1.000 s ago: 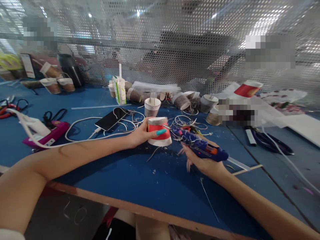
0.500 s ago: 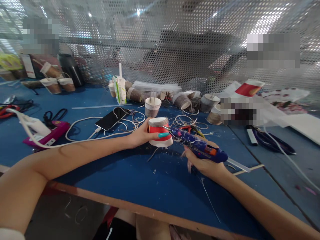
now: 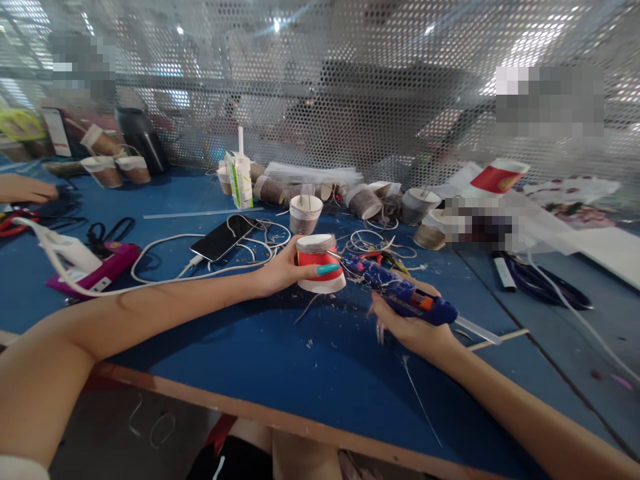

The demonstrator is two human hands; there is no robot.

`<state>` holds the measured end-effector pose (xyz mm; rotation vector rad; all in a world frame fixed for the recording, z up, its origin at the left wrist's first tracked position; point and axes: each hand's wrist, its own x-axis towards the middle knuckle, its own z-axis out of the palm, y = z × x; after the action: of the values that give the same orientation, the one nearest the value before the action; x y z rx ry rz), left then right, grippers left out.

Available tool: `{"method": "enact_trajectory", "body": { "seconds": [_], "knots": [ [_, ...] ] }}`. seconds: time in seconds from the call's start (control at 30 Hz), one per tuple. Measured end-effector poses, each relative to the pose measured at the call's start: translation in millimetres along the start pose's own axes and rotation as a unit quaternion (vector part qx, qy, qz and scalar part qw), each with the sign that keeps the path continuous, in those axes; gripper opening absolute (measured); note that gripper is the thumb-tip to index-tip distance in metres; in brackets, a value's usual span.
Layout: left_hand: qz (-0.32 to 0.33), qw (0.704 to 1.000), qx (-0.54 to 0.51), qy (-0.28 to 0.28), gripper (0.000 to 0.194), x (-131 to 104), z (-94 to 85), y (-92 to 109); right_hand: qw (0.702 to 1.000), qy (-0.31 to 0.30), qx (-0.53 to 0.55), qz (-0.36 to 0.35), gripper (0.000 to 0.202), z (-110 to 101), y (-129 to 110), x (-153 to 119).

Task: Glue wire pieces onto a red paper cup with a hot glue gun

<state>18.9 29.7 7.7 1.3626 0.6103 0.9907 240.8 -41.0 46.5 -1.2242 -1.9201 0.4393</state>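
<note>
My left hand [image 3: 287, 268] is wrapped round a red and white paper cup [image 3: 321, 285], its thumb with a long teal nail across the front. Grey cord circles the cup's upper end. In my right hand [image 3: 407, 319] is a blue hot glue gun [image 3: 393, 283], a clear glue stick [image 3: 477, 329] poking out of its back. The metal nozzle points left and meets the cup's side just under the wound cord, or comes very close to it. Behind the held cup stands a pale paper cup [image 3: 305, 217] wrapped in cord.
A phone [image 3: 225, 239] with a white cable lies left of centre, near a purple power strip [image 3: 107, 273]. Cord-wrapped cups [image 3: 364, 202] and a drink carton [image 3: 241, 181] line the back. Another person's hand [image 3: 37, 189] is at far left. Black-handled scissors [image 3: 550, 285] lie right.
Another person's hand has come in at the far left. The glue gun's nozzle has shifted very slightly along the cup; my left hand and the cup are almost still.
</note>
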Motion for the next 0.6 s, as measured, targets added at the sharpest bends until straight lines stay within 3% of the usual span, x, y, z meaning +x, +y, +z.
{"method": "enact_trajectory", "body": {
  "seconds": [0.6],
  "knots": [
    [-0.007, 0.997, -0.068, 0.036, 0.071, 0.7, 0.5, -2.6, 0.999, 0.021, 0.028, -0.006, 0.025, 1.4, 2.9, 1.7]
  ]
}}
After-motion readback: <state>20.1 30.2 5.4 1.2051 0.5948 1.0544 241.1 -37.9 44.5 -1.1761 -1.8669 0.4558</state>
